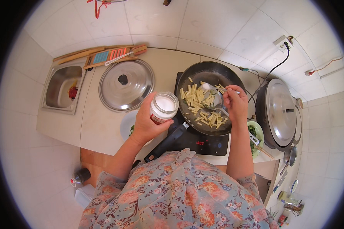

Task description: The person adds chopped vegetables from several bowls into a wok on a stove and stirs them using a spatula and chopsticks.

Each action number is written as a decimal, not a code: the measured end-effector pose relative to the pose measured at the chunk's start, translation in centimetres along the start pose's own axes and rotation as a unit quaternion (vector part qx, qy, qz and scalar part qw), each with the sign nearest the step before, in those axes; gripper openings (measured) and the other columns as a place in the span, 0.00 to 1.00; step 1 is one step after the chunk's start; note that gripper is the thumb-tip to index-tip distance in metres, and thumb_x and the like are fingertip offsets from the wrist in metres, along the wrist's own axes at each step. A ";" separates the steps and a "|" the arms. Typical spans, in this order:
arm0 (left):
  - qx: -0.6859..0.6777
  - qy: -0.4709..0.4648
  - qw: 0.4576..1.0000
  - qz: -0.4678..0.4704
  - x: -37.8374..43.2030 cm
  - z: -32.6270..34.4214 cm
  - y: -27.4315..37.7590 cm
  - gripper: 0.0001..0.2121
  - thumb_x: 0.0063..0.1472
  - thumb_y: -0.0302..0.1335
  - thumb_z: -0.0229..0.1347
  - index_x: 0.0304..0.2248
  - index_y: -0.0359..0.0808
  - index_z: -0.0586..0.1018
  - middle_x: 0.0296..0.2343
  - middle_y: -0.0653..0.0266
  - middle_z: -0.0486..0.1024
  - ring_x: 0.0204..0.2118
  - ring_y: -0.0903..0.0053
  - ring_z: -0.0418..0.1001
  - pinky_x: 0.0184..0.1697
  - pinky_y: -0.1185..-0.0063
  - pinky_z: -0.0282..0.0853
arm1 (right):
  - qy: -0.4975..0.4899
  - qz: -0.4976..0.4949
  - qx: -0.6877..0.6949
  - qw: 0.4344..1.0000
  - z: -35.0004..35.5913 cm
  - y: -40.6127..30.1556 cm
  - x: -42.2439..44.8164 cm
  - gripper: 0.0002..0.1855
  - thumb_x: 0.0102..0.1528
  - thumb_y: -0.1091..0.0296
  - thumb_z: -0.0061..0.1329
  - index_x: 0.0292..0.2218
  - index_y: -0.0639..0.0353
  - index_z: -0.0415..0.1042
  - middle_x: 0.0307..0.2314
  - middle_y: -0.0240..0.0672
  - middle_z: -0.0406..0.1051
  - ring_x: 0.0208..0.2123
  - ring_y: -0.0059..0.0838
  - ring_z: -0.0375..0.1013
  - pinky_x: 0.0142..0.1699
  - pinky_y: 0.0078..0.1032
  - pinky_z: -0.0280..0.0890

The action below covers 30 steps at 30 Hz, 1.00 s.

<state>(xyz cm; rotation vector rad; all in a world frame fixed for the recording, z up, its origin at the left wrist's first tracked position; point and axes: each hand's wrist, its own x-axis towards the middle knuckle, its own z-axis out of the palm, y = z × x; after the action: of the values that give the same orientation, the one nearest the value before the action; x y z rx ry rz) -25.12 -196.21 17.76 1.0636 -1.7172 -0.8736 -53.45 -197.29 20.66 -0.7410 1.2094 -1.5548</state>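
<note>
My left hand [147,123] grips an open glass jar [164,106] of white granules, held upright beside the wok. My right hand [236,101] pinches the handle of a small metal spoon [208,86], whose bowl carries a heap of white granules over the black wok [209,70]. Pale yellow vegetable strips [197,96] with bits of green lie in the wok. A metal spatula [221,110] rests among them, its handle end running beneath my right hand. Under the wok is a black induction cooker [210,144] with a lit red display.
Left stand a steel lid [137,83], a grater [106,57] and a sink [50,97]. A white plate [126,126] sits behind my left hand. To the right are a green bowl of chopped greens [257,127], a lidded pot [281,114] and a power cord [276,66].
</note>
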 end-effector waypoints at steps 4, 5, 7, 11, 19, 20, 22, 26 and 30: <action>0.016 -0.003 1.000 -0.002 0.0 -0.7 -0.3 0.39 0.35 0.23 0.61 0.48 0.32 0.54 0.41 0.57 0.61 0.44 0.73 0.62 0.47 0.79 0.57 | 0.031 -0.003 0.013 0.999 -1.1 0.6 1.1 0.03 0.48 0.76 0.42 0.28 0.63 0.66 0.16 0.34 0.65 0.13 0.15 0.59 0.15 0.10 0.50; 0.017 -0.002 1.000 -0.002 0.1 -0.8 -0.3 0.39 0.35 0.23 0.61 0.48 0.32 0.54 0.41 0.57 0.61 0.44 0.73 0.62 0.47 0.79 0.57 | 0.040 -0.008 0.010 0.999 -1.3 0.6 1.2 0.03 0.48 0.76 0.42 0.28 0.64 0.66 0.16 0.34 0.66 0.13 0.15 0.59 0.15 0.10 0.49; 0.021 -0.001 1.000 -0.008 0.0 -1.1 -0.1 0.39 0.35 0.23 0.61 0.48 0.32 0.54 0.41 0.57 0.60 0.44 0.72 0.62 0.47 0.79 0.57 | 0.048 -0.012 0.008 0.999 -1.8 0.5 1.5 0.03 0.48 0.76 0.42 0.28 0.64 0.66 0.16 0.34 0.66 0.13 0.15 0.59 0.15 0.10 0.49; 0.024 0.001 1.000 -0.008 -0.1 -1.2 -0.3 0.39 0.35 0.23 0.61 0.48 0.33 0.54 0.41 0.57 0.60 0.44 0.72 0.61 0.47 0.79 0.57 | 0.090 -0.034 -0.023 0.995 -2.5 0.4 2.2 0.03 0.48 0.76 0.42 0.29 0.64 0.65 0.16 0.35 0.66 0.13 0.16 0.59 0.15 0.11 0.49; 0.033 0.007 0.999 0.009 0.4 -0.7 0.0 0.39 0.34 0.28 0.63 0.47 0.31 0.57 0.41 0.54 0.62 0.44 0.66 0.63 0.46 0.77 0.58 | 0.148 -0.047 -0.052 0.987 -3.7 0.3 3.1 0.05 0.48 0.76 0.43 0.29 0.66 0.64 0.16 0.35 0.65 0.13 0.16 0.58 0.16 0.11 0.49; 0.033 0.008 0.999 0.010 0.4 -0.6 0.0 0.39 0.34 0.28 0.63 0.47 0.31 0.57 0.41 0.54 0.62 0.44 0.66 0.63 0.46 0.77 0.58 | 0.147 -0.048 -0.052 0.987 -3.8 0.3 3.1 0.05 0.48 0.76 0.43 0.29 0.66 0.64 0.16 0.35 0.65 0.13 0.16 0.58 0.16 0.11 0.49; 0.017 0.009 1.000 0.007 0.4 -0.5 0.0 0.39 0.33 0.29 0.64 0.47 0.31 0.57 0.41 0.54 0.62 0.44 0.65 0.62 0.47 0.76 0.58 | 0.111 -0.039 -0.005 0.993 -3.6 0.1 2.8 0.04 0.48 0.76 0.43 0.29 0.66 0.65 0.16 0.35 0.65 0.13 0.16 0.58 0.16 0.11 0.49; 0.030 0.006 1.000 -0.004 0.3 -0.5 -0.3 0.39 0.33 0.29 0.64 0.47 0.31 0.57 0.42 0.54 0.62 0.44 0.65 0.62 0.47 0.76 0.58 | 0.069 -0.008 0.051 0.996 -1.3 -1.4 1.2 0.04 0.48 0.77 0.42 0.29 0.66 0.65 0.16 0.35 0.65 0.13 0.16 0.58 0.16 0.11 0.49; 0.013 -0.020 1.000 -0.002 0.2 -0.5 -0.2 0.39 0.34 0.26 0.62 0.48 0.32 0.56 0.41 0.56 0.61 0.45 0.69 0.61 0.47 0.77 0.57 | -0.070 0.021 0.025 0.997 3.5 -2.5 -1.2 0.04 0.48 0.76 0.42 0.29 0.65 0.66 0.17 0.34 0.65 0.14 0.14 0.59 0.16 0.11 0.49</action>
<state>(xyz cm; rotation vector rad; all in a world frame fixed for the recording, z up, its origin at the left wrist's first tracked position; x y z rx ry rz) -24.67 -196.56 17.78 1.0743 -1.7641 -0.8836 -50.82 -197.28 24.26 -0.7731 1.0728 -1.4693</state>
